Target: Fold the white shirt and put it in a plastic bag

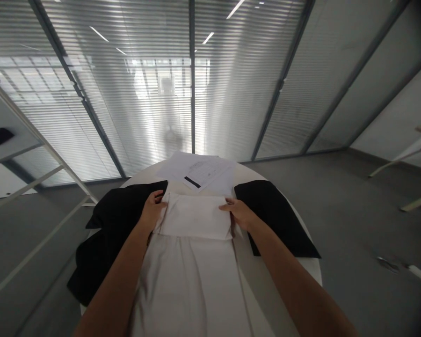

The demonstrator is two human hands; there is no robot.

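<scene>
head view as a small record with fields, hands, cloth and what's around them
white cloth: far part folded, rest running toward the person
left hand: at the fold's left edge, grip unclear
right hand: holding the fold's right edge
black cloths: one on each side
papers: beyond the fold, on the table

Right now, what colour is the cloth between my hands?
The cloth is white, clearest in head view.

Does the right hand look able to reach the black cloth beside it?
Likely yes: nothing visible blocks the right hand from the black cloth, though it holds the white cloth.
</scene>
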